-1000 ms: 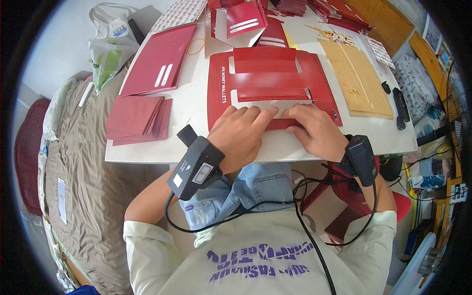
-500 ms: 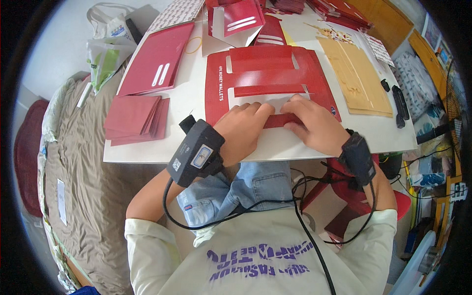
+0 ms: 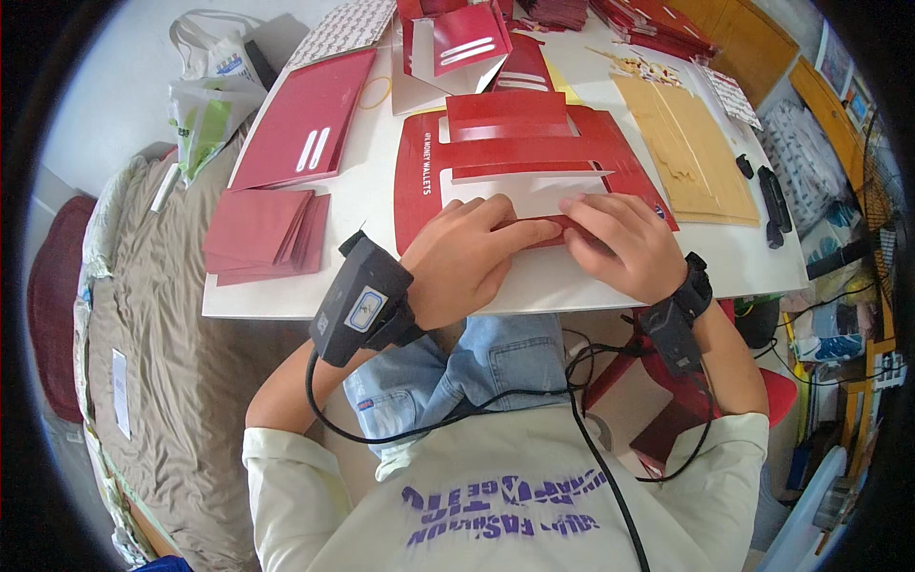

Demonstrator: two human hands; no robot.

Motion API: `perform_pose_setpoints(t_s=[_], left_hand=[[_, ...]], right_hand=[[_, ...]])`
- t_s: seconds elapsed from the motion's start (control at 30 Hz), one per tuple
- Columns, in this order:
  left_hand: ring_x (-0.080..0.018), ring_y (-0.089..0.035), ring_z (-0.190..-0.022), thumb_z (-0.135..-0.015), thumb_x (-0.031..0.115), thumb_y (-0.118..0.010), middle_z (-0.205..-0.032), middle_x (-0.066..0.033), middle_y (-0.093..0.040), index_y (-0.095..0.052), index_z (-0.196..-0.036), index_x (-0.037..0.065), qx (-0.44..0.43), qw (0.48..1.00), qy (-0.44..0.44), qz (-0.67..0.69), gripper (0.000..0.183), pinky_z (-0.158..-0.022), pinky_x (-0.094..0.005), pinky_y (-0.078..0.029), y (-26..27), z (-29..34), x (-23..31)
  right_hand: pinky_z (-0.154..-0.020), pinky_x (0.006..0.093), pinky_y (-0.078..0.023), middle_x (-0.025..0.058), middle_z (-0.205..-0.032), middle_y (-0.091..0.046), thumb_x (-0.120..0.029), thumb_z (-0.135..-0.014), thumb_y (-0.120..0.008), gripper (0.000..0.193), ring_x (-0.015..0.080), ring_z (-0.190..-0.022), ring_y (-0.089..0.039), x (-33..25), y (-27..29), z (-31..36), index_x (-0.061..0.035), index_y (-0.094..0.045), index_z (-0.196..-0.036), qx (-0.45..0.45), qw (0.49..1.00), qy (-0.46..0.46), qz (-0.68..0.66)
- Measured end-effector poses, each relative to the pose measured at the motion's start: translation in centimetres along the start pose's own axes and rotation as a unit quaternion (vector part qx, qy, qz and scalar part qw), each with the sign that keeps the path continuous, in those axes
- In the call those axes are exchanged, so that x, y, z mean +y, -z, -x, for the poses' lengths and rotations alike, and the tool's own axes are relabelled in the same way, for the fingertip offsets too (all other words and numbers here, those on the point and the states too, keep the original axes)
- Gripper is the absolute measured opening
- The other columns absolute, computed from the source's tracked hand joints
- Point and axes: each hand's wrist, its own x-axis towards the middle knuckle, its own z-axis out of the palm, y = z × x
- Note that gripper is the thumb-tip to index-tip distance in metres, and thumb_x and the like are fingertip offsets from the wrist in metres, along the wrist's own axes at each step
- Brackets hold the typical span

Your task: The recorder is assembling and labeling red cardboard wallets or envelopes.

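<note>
A red printed cardboard sheet [image 3: 419,157] with white cut-outs lies in front of me, its crosswise flaps standing partly up. My left hand [image 3: 467,250] is closed at its near edge, thumb stretched to the right along the rim. Close beside it, my right hand [image 3: 624,238] has its fingers curled over the same edge, with the thumb underneath. The fingertips nearly meet, and they hide part of the near rim. Beyond the sheet stands a folded red-and-white card piece [image 3: 467,43].
Small dark-red cards [image 3: 257,229] and a large red folder [image 3: 305,124] lie left, near a rubber band [image 3: 376,92]. Tan cardboard sheets [image 3: 686,153] and a black tool [image 3: 774,200] lie right. Red stacks [image 3: 658,29] sit at the back. Black cables [image 3: 572,377] hang by my lap.
The sheet's flaps stand higher and its near edge has lifted slightly. My left thumb has slid right along the edge, and my right hand has shifted a little right.
</note>
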Motion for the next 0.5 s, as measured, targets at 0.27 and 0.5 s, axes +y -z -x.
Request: perform_pose_setpoints(t_s=[0.27, 0.5], left_hand=[[-0.0235, -0.059, -0.092, -0.075, 0.011, -0.066, -0.105, -0.0084, -0.057, -0.062, -0.121, 0.014, 0.112, 0.979, -0.075, -0.155, 0.046, -0.080, -0.0379, -0.046, -0.8, -0.3, 0.4], [-0.0166, -0.061, -0.091, -0.071, 0.010, -0.067, -0.099, -0.0044, -0.059, -0.065, -0.111, 0.009, 0.180, 0.892, -0.196, -0.366, 0.040, -0.076, -0.0312, -0.050, -1.7, -0.4, 0.3]], right_hand=[[-0.066, 0.0336, -0.056, 0.0070, -0.104, -0.064, -0.005, -0.075, -0.067, 0.014, 0.0232, -0.086, -0.066, 0.6, 0.0, 0.2, -0.0040, -0.061, -0.087, 0.011, 0.999, 0.017, -0.050], [-0.067, 0.0324, -0.057, 0.0104, -0.103, -0.067, -0.005, -0.076, -0.066, 0.011, 0.0233, -0.083, -0.067, 0.6, -0.2, -0.4, -0.0029, -0.060, -0.085, 0.027, 0.997, 0.006, -0.077]])
